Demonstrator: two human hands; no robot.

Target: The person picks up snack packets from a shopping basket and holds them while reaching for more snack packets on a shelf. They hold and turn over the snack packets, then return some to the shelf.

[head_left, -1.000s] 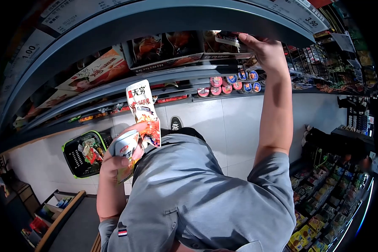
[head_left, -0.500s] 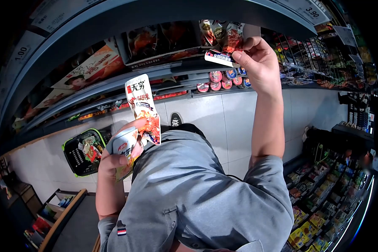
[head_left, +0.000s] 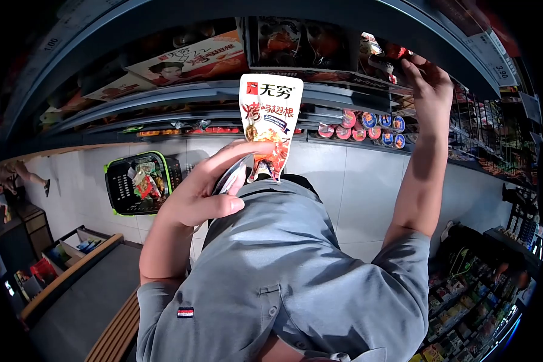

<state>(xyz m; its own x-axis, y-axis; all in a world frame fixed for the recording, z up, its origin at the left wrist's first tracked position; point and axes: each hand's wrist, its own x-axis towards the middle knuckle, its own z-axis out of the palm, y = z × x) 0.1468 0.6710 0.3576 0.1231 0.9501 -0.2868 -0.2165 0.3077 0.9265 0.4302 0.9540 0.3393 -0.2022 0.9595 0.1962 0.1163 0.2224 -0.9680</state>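
My left hand is closed on a white snack packet with red and black lettering and a picture of roasted meat, held upright in front of my waist. A second packet sits in the same grip, seen nearly edge-on. Up at the shelf on the right, my right hand has its fingers closed at the edge of a red and white snack packet in a dark display box. Shadow partly hides those fingertips. Beside them are darker meat packets in a compartment.
A black basket with a green rim stands on the floor at left, holding packets. Display boxes line the shelf. Lidded cups stand lower down. A wooden-slatted bench is at lower left, and a person is at right.
My right hand has carried its packet up and back into the shelf box. My left hand has risen toward the middle with its packets, turning the second one edge-on. The view has shifted left.
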